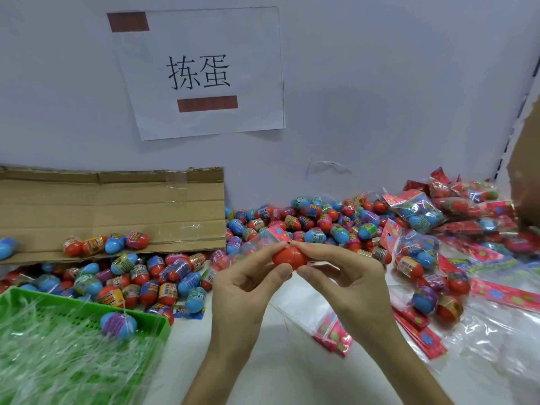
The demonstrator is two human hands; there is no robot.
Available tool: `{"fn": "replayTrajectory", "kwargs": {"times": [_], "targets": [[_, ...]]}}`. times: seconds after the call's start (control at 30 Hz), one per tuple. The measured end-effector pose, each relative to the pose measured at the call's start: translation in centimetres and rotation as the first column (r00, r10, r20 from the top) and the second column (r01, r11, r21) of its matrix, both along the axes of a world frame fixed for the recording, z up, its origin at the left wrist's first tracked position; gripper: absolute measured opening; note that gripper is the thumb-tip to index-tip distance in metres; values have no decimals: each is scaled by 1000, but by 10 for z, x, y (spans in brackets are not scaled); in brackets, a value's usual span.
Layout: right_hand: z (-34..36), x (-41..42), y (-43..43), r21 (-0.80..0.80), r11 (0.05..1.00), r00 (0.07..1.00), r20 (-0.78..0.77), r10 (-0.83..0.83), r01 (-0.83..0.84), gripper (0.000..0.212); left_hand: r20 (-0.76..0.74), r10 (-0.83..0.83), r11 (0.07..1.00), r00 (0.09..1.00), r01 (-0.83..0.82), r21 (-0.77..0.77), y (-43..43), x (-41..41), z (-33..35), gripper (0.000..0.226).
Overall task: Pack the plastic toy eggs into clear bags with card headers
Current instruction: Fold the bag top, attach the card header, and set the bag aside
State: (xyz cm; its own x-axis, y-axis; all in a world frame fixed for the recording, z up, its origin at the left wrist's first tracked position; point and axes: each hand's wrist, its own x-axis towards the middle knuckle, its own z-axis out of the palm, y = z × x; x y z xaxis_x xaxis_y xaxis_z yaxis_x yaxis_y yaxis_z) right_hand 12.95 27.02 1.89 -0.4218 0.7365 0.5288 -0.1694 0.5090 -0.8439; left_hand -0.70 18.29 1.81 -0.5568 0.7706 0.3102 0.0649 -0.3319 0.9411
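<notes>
Pinching a red toy egg between them: left hand, right hand, close together. Pink-headered clear bag just behind the egg — best to spread its mouth wide first.

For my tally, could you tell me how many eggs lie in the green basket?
1: a blue-purple egg by the right rim of the basket; shreds may hide more.
</notes>
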Motion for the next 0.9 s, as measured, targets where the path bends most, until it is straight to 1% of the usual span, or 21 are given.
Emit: {"fn": "replayTrajectory", "kwargs": {"times": [0.13, 0.23, 0.3, 0.37, 0.43, 0.5, 0.57, 0.67, 0.73, 0.83, 0.9], "targets": [[-2, -2, -3, -3, 1000, 1000, -31, 5, -5, 34, 12, 17, 1000, 1000, -17, -4, -1, 2, -1, 43], [-3, -4, -6, -2, 1000, 999, -47, 11, -11, 34, 23, 24, 1000, 999, -23, -12, -1, 3, -3, 43], [-5, -6, -8, 12, 1000, 999, -40, 1, 0, 34, 58, 27, 1000, 998, -27, -11, -1, 3, -4, 46], [-8, -8, -9, 70, 997, 999, 14, -29, 28, 35, 88, 40, 999, 995, -39, -11, -1, 5, -3, 43], [-10, -11, -10, 167, 986, 995, 96, -41, 25, 43, 119, 47, 999, 992, -44, -31, -1, 5, -2, 29], [-14, -13, -9, 281, 959, 982, 172, -72, 22, 54, 190, 40, 997, 981, -27, -71, 0, 4, -2, 29], [-18, -15, -9, 351, 934, 970, 197, -141, 65, 59, 251, 23, 994, 968, 4, -109, 1, 3, -2, 31], [-23, -17, -10, 419, 893, 952, 173, -253, 161, 51, 306, -16, 990, 952, 57, -125, 0, 6, -2, 32], [-25, -20, -11, 451, 872, 943, 161, -291, 191, 46, 348, -30, 989, 937, 78, -125, 0, 9, -4, 37], [-28, -23, -12, 483, 854, 936, 171, -307, 192, 44, 371, -5, 989, 929, 59, -134, 0, 11, -5, 48], [-31, -24, -12, 504, 846, 932, 194, -305, 172, 40, 364, 17, 989, 931, 37, -141, 0, 11, -6, 46]]}}
